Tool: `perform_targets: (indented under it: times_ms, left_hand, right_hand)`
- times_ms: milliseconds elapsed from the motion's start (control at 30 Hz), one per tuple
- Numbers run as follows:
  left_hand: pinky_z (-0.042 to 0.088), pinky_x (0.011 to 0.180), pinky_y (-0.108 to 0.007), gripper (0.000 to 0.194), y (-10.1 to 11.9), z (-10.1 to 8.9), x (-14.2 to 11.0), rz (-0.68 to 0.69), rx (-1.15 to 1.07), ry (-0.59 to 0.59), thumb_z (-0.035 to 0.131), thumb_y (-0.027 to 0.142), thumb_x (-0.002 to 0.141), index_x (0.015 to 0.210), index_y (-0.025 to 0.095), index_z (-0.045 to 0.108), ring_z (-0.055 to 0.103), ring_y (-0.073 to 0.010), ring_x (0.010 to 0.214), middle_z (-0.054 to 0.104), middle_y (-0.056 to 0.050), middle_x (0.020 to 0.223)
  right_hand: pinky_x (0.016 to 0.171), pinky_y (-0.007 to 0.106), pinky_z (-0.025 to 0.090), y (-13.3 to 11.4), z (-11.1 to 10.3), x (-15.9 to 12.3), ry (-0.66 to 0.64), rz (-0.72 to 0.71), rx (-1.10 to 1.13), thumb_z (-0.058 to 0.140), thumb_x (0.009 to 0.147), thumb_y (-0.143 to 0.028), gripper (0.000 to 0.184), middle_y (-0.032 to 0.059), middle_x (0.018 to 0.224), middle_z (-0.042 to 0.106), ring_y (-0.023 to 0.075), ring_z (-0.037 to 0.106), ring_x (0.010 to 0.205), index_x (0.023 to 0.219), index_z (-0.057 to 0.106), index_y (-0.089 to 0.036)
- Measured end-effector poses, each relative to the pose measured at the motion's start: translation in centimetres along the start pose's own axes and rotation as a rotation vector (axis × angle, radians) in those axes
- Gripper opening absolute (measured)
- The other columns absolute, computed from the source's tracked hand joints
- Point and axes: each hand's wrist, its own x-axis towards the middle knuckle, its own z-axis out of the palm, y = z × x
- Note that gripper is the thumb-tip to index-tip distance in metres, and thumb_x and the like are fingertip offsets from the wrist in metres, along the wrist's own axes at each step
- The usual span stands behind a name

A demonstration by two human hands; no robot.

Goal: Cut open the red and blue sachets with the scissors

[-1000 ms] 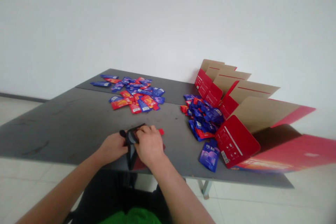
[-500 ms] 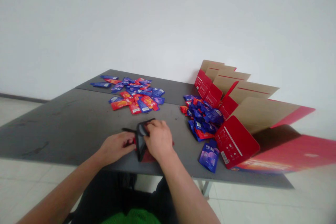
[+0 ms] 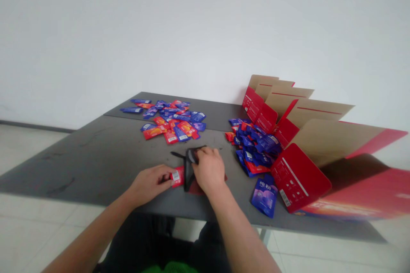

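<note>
The left hand (image 3: 150,184) is pinching a red packet (image 3: 177,177) that pokes out way more left of the black gadget (image 3: 188,182) than a second ago, so its barcode end's basically uncovered near the surface (image 3: 96,170)'s front edge, while the right hand (image 3: 209,171) grips the gadget.

Worn on the person's head, a single camera looks forward and down from above the left hand (image 3: 150,185) and right hand (image 3: 209,168), near enough that a green garment (image 3: 174,268) edges into view below them, closer to the lens. Both hands sit below the middle of the view, and the gray table (image 3: 96,162) runs on beyond them to the pale wall (image 3: 192,30) the lens faces. The wide view takes in floor (image 3: 19,222) left of the left hand and, right of the right hand, open cartons (image 3: 301,175), the nearest cut off by the frame's edge.
</note>
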Motion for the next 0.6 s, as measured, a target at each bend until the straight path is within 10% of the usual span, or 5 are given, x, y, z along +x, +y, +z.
perform_targets:
  times_ms: [167, 433, 600]
  left_hand:
    - [0.044, 0.073, -0.03, 0.012, -0.3, 0.3, 0.1, -0.039, 0.075, -0.019, 0.06, 0.025, 0.084, 0.078, 0.021, 0.069, 0.067, -0.0226, 0.081, 0.071, -0.005, 0.085]
    - [0.042, 0.071, -0.027, 0.033, -0.1, 0.0, -0.2, 0.029, -0.03, 0.015, 0.062, 0.034, 0.093, 0.124, 0.031, 0.071, 0.064, -0.017, 0.078, 0.069, 0.002, 0.088]
    - [0.043, 0.073, -0.028, 0.026, -0.6, 0.3, 0.0, 0.047, 0.007, 0.012, 0.061, 0.035, 0.093, 0.115, 0.029, 0.073, 0.065, -0.0179, 0.081, 0.07, 0.001, 0.09]
  right_hand:
    - [0.09, 0.037, 0.045, -4.4, 2.3, -1.6, -0.079, -0.182, 0.1, 0.063, 0.096, -0.031, 0.013, 0.0063, 0.112, 0.07, 0.026, 0.055, 0.105, 0.1, 0.073, -0.024]
    - [0.086, 0.034, 0.043, 3.7, 1.1, 1.5, -0.157, 0.134, -0.055, 0.064, 0.096, -0.031, 0.017, 0.009, 0.114, 0.071, 0.0258, 0.058, 0.105, 0.106, 0.075, -0.023]
    - [0.09, 0.035, 0.043, 1.3, -0.3, 0.7, -0.037, 0.009, -0.017, 0.065, 0.095, -0.033, 0.019, 0.0069, 0.118, 0.069, 0.0251, 0.056, 0.107, 0.111, 0.073, -0.025]
